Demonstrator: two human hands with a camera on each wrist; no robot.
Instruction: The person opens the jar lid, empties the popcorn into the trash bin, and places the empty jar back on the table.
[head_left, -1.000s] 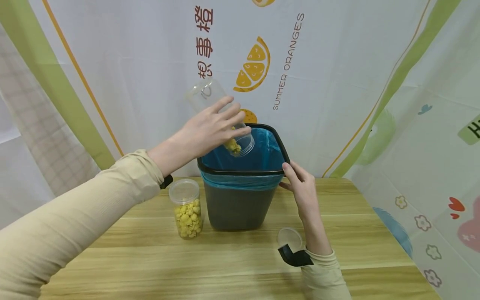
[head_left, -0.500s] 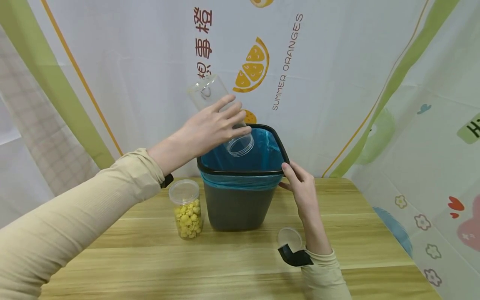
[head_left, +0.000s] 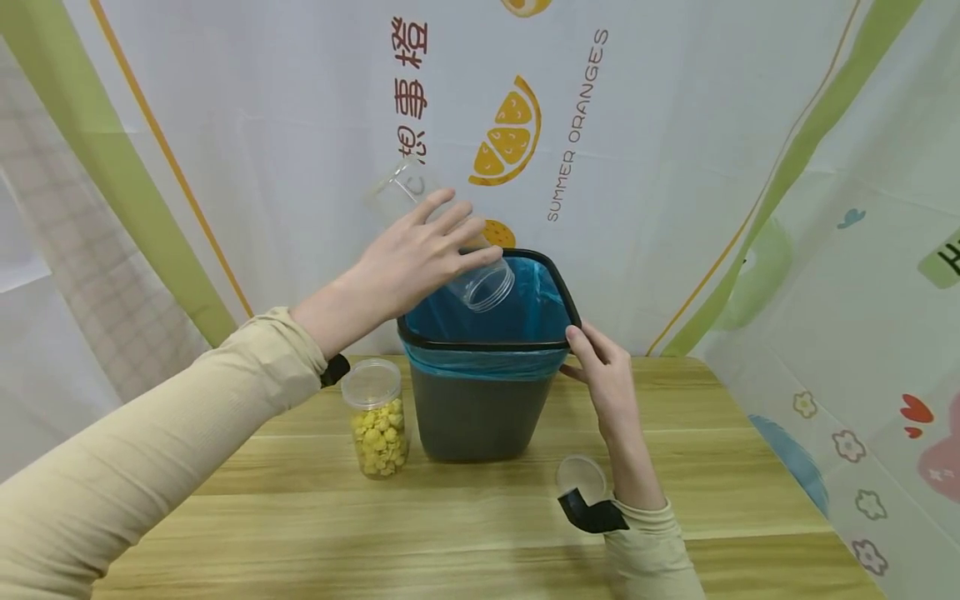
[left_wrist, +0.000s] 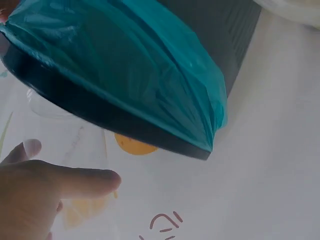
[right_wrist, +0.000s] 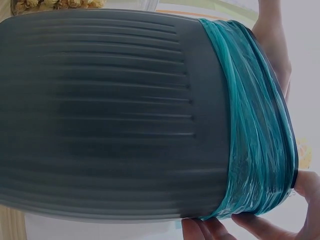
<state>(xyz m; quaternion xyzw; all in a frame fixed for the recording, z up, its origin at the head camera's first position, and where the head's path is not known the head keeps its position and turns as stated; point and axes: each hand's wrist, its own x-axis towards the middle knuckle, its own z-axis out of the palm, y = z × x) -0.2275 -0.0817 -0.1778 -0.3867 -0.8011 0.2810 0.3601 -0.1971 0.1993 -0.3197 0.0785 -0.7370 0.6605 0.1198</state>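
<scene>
My left hand grips a clear plastic jar from above, its base up at the left and its open mouth slanting down over the bin. No contents show inside. In the left wrist view, the thumb lies along the jar. My right hand holds the right corner of the dark grey trash bin, thumb at the black rim. In the right wrist view, its fingers reach under the blue trash bag folded over the bin's edge. The inside bottom of the bin is hidden.
A second clear jar of yellow popcorn stands upright, lidded, left of the bin. Near my right wrist a round clear lid lies on the wooden table. Behind hangs a white curtain with printed oranges.
The last yellow popcorn has left the tilted jar. Since then the jar has tipped slightly nearer to level, its mouth shifting a little right. My right hand stays on the rim.
</scene>
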